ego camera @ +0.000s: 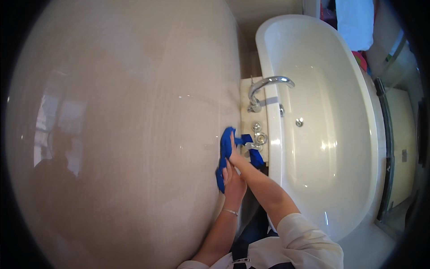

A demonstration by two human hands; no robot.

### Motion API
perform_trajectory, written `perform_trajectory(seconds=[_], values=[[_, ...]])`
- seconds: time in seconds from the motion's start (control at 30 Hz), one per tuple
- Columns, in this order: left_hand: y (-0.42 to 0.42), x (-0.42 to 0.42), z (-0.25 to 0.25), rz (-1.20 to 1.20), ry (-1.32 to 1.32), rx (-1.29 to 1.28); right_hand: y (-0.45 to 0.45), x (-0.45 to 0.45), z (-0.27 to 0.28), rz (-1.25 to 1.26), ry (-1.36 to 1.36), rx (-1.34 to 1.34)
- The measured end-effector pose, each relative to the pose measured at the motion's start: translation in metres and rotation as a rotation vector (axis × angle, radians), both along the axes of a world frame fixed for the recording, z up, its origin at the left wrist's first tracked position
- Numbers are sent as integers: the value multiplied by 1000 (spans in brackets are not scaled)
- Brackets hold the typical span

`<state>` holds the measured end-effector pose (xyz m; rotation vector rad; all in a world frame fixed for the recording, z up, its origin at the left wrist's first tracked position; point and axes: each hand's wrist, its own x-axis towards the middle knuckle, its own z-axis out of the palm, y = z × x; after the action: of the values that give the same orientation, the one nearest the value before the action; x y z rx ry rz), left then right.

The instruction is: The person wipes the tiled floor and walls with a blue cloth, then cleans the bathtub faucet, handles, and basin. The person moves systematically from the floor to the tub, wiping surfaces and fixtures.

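My right hand presses a blue cloth against the glossy beige wall. Just below it in the picture, my left hand, with a bracelet at the wrist, holds the lower end of the same cloth to the wall. The fingertips of both hands are partly covered by the fabric. More blue fabric lies around the chrome tap handle on the ledge; whether it joins the cloth in my hands I cannot tell.
Right of my arms stands a white bathtub. A curved chrome spout rises from the narrow ledge between wall and tub and reaches over the rim. White fabric is at the top right. A dark rail runs beyond the tub.
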<state>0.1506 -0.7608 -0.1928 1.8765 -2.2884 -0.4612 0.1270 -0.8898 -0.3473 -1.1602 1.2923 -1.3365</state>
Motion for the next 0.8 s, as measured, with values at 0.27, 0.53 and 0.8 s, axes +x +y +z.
perform_trajectory(seconds=[0.27,0.53,0.8], values=[[62,-2,-41,-38,-65,160,104,16,-67,140,-52,115],[31,-5,-58,-53,-156,-179,37,-66,122,211,186,-294],[4,-19,-114,-250,-153,-59,23,-50,-8,180,-7,238]])
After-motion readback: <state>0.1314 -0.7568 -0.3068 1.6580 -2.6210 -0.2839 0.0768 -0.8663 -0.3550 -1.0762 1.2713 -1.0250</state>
